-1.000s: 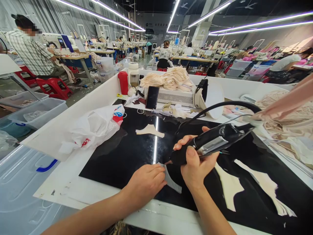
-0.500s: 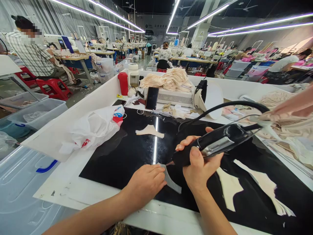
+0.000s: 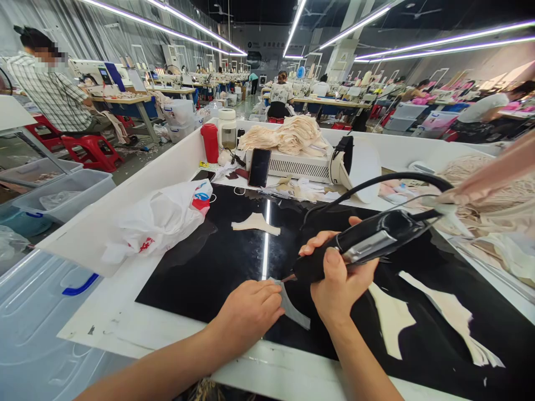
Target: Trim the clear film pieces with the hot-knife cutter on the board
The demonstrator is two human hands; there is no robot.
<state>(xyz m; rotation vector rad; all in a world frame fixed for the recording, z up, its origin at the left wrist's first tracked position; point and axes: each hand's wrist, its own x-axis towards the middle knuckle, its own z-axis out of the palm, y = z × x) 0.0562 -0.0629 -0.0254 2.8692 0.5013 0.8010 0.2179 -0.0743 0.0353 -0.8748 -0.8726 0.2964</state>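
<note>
Across the white-walled table [image 3: 108, 328], clutter is ringing a glossy black sheet [image 3: 188, 284]. White plastic bag [image 3: 154, 223], crumpled and thin, is overlapping the left edge. Along the back, a dark smartphone [image 3: 259, 168] is leaning on a slotted white metal box [image 3: 298, 170], with limp cream fabric layers [image 3: 292, 136] sitting on top. Red cup [image 3: 210, 143] and white-lidded clear jar [image 3: 228, 131] are standing just left of it. Main thing in the way: thick black cord [image 3: 376, 179], arching over the sheet behind the tool; a pale pink cloth strip [image 3: 489, 172] is slanting up from its cord end.

Right hand [image 3: 340, 278] is wrapping firmly around that black handheld tool [image 3: 378, 236], smooth body, flat metal plate on the side. Its narrow tip is pointing at the grey fabric piece [image 3: 296, 312], just beside the left fingers; can't tell if it's touching. Left hand [image 3: 251, 306] is pressing that curved, matte piece onto the sheet, fingers together; can't tell if it's pinching.

Cream, concave-edged cutouts are lying around: one ahead [image 3: 256, 223], one to the right [image 3: 390, 323], plus a layered, fanned stack [image 3: 455, 317] farther right.
</note>
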